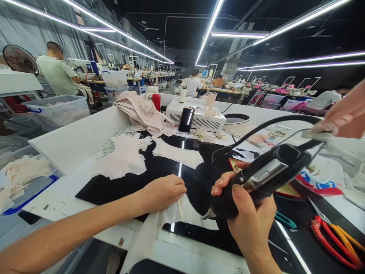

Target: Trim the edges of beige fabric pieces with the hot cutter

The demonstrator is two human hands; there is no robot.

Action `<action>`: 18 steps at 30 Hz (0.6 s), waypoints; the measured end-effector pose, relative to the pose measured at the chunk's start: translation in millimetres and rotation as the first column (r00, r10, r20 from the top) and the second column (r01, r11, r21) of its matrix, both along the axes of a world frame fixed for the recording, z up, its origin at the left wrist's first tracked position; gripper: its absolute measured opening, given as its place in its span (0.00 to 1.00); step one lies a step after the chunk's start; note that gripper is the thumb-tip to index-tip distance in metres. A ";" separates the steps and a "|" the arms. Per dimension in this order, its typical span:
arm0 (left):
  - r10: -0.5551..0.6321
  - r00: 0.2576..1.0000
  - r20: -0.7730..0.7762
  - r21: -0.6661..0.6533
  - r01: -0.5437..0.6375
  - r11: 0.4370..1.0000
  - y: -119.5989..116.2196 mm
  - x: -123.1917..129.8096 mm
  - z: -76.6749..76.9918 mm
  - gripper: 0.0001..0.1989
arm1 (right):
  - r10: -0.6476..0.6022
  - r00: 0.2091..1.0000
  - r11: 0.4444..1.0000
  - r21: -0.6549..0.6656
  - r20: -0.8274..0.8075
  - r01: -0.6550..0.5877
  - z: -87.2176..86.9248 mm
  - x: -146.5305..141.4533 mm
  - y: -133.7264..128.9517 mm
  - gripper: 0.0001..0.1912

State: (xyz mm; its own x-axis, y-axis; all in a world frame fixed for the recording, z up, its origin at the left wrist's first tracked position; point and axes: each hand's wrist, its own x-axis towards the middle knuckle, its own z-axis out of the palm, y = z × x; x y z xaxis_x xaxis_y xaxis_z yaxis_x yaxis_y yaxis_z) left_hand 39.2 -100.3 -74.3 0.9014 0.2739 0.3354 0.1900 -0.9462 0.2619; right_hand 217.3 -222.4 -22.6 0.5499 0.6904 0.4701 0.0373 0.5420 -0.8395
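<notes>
My right hand (251, 220) is wrapped around a black corded handheld power tool (264, 171). Its metal tip points down-left, close to the right part of a white fabric piece (191, 213); I cannot tell whether it touches. My left hand (164, 192) is closed on the upper edge of that fabric, with a narrow strip under the fingertips. The fabric lies on a glossy black board (114, 194) and hangs over its front edge. Another person's hand (339, 118) at the upper right pinches something pale by the tool's cable (276, 121).
Cut white pieces (122, 156) and a curved fabric piece (178, 152) lie farther back. Behind them stand a phone (186, 120), a white vented box (196, 114) and stacked beige garments (139, 110). Red-handled scissors (330, 238) and a teal tool (285, 220) lie right.
</notes>
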 end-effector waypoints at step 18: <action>-0.079 0.996 0.045 0.123 0.073 0.990 -6.4 -19.3 -10.8 0.12 | -0.061 0.996 0.998 -0.010 -0.057 0.061 21.3 -10.4 5.8 0.27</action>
State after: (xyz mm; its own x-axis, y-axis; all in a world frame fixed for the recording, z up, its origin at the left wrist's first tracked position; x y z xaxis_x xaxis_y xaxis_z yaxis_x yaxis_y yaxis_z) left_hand 19.9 -106.7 -85.1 0.8993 0.1597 0.4072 0.1058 -0.9827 0.1518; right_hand 206.9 -216.6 -1.4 0.6173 0.6584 0.4306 0.0215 0.5330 -0.8458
